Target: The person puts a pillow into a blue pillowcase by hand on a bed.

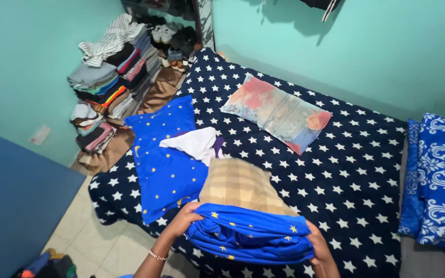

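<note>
Blue pillowcase (251, 237) with yellow stars, bunched and gripped at both ends: left hand (184, 219) clamped on its left edge, right hand (319, 246) clamped on its right. Half pulled over a tan checked pillow (240, 185) jutting out above, over the near edge of the bed (346, 170) with its navy star sheet. Just beyond, a blue starred pillow (163, 164) under a white cloth (197, 144); farther off, a faded flowered pillow (276, 113). Folded clothes (112, 82) stacked against the wall at left.
</note>
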